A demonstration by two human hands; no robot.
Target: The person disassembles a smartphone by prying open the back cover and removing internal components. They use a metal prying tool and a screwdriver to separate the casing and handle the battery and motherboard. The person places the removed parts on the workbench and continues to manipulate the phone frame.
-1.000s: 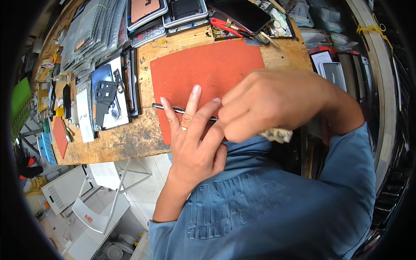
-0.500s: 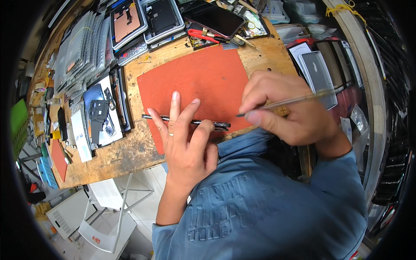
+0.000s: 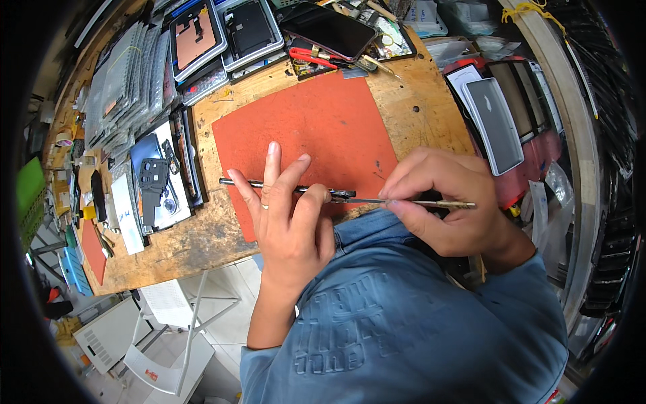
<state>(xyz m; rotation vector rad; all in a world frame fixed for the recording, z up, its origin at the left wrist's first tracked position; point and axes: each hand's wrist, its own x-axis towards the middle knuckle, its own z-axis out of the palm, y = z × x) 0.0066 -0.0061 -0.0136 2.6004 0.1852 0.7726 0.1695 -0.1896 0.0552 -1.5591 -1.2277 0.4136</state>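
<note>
My left hand [image 3: 289,222], a ring on one finger, is closed on a thin black phone-like device [image 3: 342,194], held edge-on above the near part of a red mat [image 3: 323,121]. The thumb and curled fingers grip its right part, while other fingers stretch past its left part. Most of the device is hidden behind that hand. Between thumb and fingers, my right hand [image 3: 447,175] pinches a slim metal tool with a brownish handle [image 3: 459,204]. Its thin shaft points left and meets the device's right end; the exact contact is too small to make out.
Trays with phone parts [image 3: 252,34] stand at the back, beside a dark phone [image 3: 330,30] and red-handled pliers [image 3: 311,56]. Bubble-wrap sleeves [image 3: 124,81] are piled at the left, near a black phone part [image 3: 155,182]. A folding chair [image 3: 158,367] stands below the bench's left side.
My right hand has come down and nearer to me, turning the tool nearly level. The tool's tip has moved left to the device's right end. My left hand stays nearly still.
</note>
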